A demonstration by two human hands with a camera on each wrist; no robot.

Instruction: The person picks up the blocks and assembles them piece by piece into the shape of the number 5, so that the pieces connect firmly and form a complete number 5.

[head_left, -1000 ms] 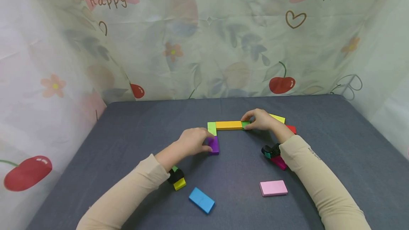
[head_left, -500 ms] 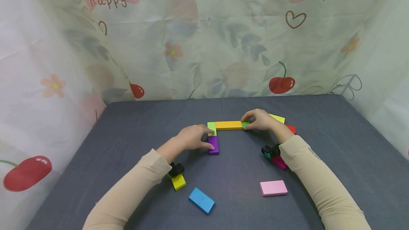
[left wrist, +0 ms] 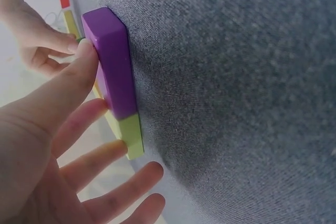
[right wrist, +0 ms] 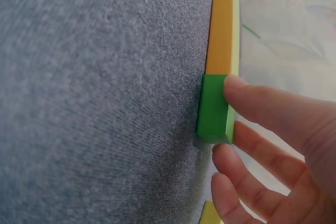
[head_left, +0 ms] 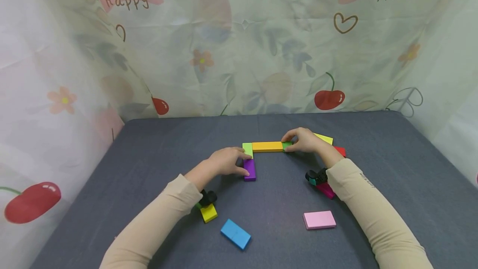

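Note:
A purple block (head_left: 249, 170) and a lime green block (head_left: 247, 150) lie end to end. An orange-yellow block (head_left: 267, 147) runs right from the lime one to a green block (right wrist: 214, 106). My left hand (head_left: 226, 162) rests its thumb on the purple block; its index fingertip lies by the purple and lime blocks, the other fingers spread. With thumb and index finger, my right hand (head_left: 305, 140) pinches the green block at the row's right end. In the left wrist view the purple block (left wrist: 113, 61) stands close under the thumb.
Loose blocks lie on the grey cloth table (head_left: 276, 244): blue (head_left: 235, 234), pink (head_left: 319, 220), yellow (head_left: 208, 213), and magenta (head_left: 326, 190) partly under the right wrist. Beyond the right hand are another yellow block (head_left: 324, 138) and a red one (head_left: 340, 151). A patterned curtain (head_left: 242, 53) hangs behind.
My left hand has shifted slightly, its index finger moving from the purple block toward the lime one and spreading from the thumb. My right hand keeps its place at the green block.

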